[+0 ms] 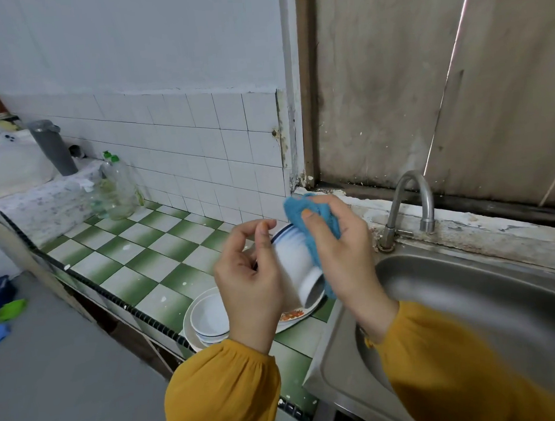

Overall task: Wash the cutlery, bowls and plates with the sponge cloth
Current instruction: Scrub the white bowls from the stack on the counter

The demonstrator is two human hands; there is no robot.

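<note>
Left hand [251, 284] holds the bowl [292, 258] up over the worktop [134, 253], tipped, foot pointing near & right. Right hand [348, 258] pinches the sponge cloth [292, 209], pressed on bowl's far-right side.

Soft, dim daylight is spreading evenly; a bright sliver is leaking through the door [391, 71]. Edges are bowing, and the right hand [341, 255] is blurring slightly.

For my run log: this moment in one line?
left hand holds white blue-rimmed ceramic bowl | right hand presses blue sponge cloth on its outside
</note>
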